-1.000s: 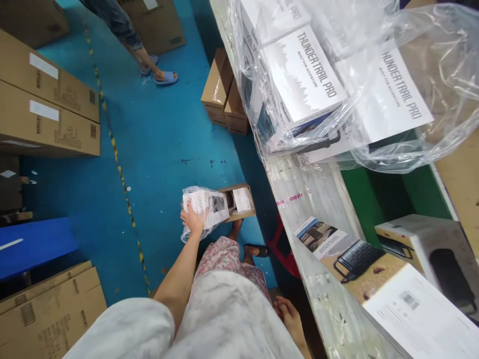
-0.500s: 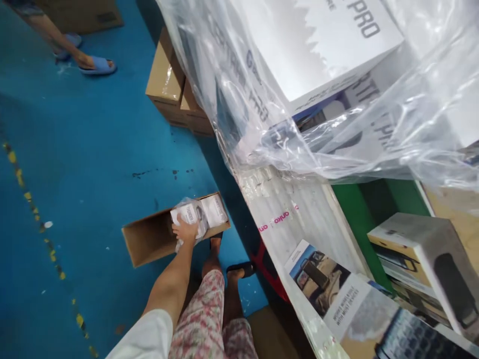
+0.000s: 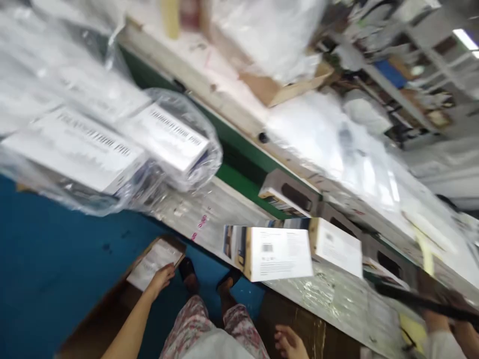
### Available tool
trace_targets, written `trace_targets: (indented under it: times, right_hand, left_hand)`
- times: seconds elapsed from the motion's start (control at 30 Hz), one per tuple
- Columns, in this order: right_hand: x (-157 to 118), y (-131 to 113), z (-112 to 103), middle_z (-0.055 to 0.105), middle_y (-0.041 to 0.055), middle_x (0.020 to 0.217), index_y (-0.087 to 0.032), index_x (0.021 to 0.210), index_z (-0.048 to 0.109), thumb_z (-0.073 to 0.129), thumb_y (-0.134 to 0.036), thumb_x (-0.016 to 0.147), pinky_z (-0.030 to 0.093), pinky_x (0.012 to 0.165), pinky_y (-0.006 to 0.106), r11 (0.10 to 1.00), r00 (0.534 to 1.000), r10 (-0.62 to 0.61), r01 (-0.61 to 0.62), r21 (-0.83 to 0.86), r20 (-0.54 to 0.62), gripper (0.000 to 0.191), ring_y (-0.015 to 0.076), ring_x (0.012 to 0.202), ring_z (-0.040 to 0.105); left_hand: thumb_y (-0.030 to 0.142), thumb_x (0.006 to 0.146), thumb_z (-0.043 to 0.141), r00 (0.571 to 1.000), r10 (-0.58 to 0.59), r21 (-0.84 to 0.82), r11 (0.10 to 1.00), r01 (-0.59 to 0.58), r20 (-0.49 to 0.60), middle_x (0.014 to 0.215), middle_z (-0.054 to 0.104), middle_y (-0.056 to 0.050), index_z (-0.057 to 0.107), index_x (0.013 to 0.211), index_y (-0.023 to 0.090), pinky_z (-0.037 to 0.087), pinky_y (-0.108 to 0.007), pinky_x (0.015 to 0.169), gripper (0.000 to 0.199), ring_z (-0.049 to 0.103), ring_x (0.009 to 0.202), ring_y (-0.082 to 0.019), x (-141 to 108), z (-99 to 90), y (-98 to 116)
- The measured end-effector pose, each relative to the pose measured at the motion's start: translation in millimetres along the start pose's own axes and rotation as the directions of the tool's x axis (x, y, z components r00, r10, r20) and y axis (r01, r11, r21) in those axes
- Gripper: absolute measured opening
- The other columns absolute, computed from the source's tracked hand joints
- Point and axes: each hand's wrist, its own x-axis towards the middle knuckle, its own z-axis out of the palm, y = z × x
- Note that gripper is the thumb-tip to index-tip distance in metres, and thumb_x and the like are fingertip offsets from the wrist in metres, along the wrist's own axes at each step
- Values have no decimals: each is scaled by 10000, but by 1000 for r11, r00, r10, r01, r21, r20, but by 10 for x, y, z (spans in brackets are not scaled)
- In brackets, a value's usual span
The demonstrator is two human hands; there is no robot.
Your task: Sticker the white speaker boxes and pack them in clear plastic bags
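Note:
My left hand (image 3: 162, 278) is at the edge of an open brown carton (image 3: 174, 242) on the floor, beside a white box in clear plastic (image 3: 155, 262) lying inside. Its fingers look loosely stretched and not wrapped round anything; blur softens the detail. My right hand (image 3: 289, 342) hangs low in front of the bench, fingers apart and slightly bent, holding nothing. Nearest above it on the bench stands a white product box (image 3: 281, 254) with printed text and a barcode.
White boxes in plastic bags (image 3: 86, 149) lie at the bench's left end. Another white box (image 3: 339, 247) and grey boxes (image 3: 290, 192) stand along the bench (image 3: 213, 204). At the far right are another person's blurred arms (image 3: 437, 324). A brown carton (image 3: 299, 319) stands under the bench.
My view has swung right along the bench. My left hand has moved from on top of the plastic-wrapped box to the carton's edge. My right hand has come into view.

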Motion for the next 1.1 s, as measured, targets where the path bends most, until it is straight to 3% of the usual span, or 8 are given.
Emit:
trace_targets:
  times: [0.17, 0.3, 0.37, 0.4, 0.5, 0.63, 0.87, 1.1]
  right_hand:
    - [180, -366, -1036, 805, 154, 997, -267, 1059, 747, 868, -593, 512, 647, 778, 527, 962, 938, -119, 189, 194, -326, 649, 420, 926, 788]
    - [374, -943, -1686, 564, 205, 1572, -262, 1522, 520, 872, -538, 672, 560, 1075, 579, 901, 845, -398, 433, 20, -358, 961, 419, 1393, 605]
    - [539, -1270, -1863, 347, 175, 1739, -288, 1665, 328, 902, -492, 686, 438, 1207, 598, 855, 823, -505, 518, -20, -259, 1154, 392, 1571, 406]
    - [641, -1424, -1919, 287, 169, 1767, -291, 1697, 251, 929, -469, 663, 383, 1241, 614, 842, 826, -531, 540, -5, -188, 1249, 385, 1606, 347]
    - [974, -1795, -1994, 265, 204, 1768, -239, 1729, 125, 980, -405, 604, 260, 1277, 650, 779, 782, -623, 619, 99, 11, 1423, 381, 1607, 345]
    - [1289, -2008, -1999, 284, 203, 1763, -199, 1733, 47, 992, -351, 589, 156, 1305, 600, 672, 668, -735, 697, 250, 117, 1491, 333, 1622, 321]
    - [1467, -2027, -2096, 423, 208, 1695, -206, 1719, -86, 986, -355, 598, 325, 1258, 559, 698, 655, -711, 615, 368, 255, 1558, 290, 1488, 541]
    - [1485, -2014, -1990, 276, 187, 1766, -279, 1734, 33, 961, -350, 635, 273, 1275, 618, 645, 605, -764, 719, 258, 224, 1440, 374, 1601, 351]
  left_hand:
    - [646, 718, 749, 898, 392, 69, 909, -412, 202, 1492, 646, -198, 577, 1441, 258, 592, -476, 1057, 838, 705, 1292, -361, -958, 272, 775]
    - [640, 791, 778, 501, 857, 288, 453, -844, 121, 1747, 336, -128, 324, 1658, 375, 470, -570, 1207, 1014, 439, 1554, -402, -1940, 500, 1666]
    - [647, 737, 838, 312, 913, 489, 154, -859, 261, 1765, 297, -108, 377, 1651, 387, 340, -646, 1272, 1056, 300, 1613, -453, -2356, 733, 2118]
    - [660, 677, 878, 277, 892, 564, 30, -825, 358, 1770, 281, -115, 385, 1657, 378, 271, -679, 1289, 1132, 249, 1623, -479, -2510, 884, 2309]
    - [555, 526, 966, 334, 786, 711, -182, -679, 520, 1729, 331, -191, 377, 1684, 308, 166, -710, 1296, 1323, 237, 1602, -537, -2740, 1353, 2679]
    - [411, 630, 872, 440, 743, 815, -241, -526, 504, 1594, 465, -232, 407, 1678, 287, 304, -685, 1229, 1153, 430, 1460, -544, -2759, 1576, 2844]
    - [546, 666, 828, 485, 760, 873, -219, -435, 432, 1603, 398, -241, 459, 1645, 229, 302, -656, 1240, 1093, 372, 1493, -511, -2720, 983, 3170]
    - [492, 804, 783, 447, 657, 788, -425, -445, 607, 1629, 369, -277, 397, 1662, 203, 338, -694, 1202, 985, 344, 1515, -530, -2537, 544, 3664]
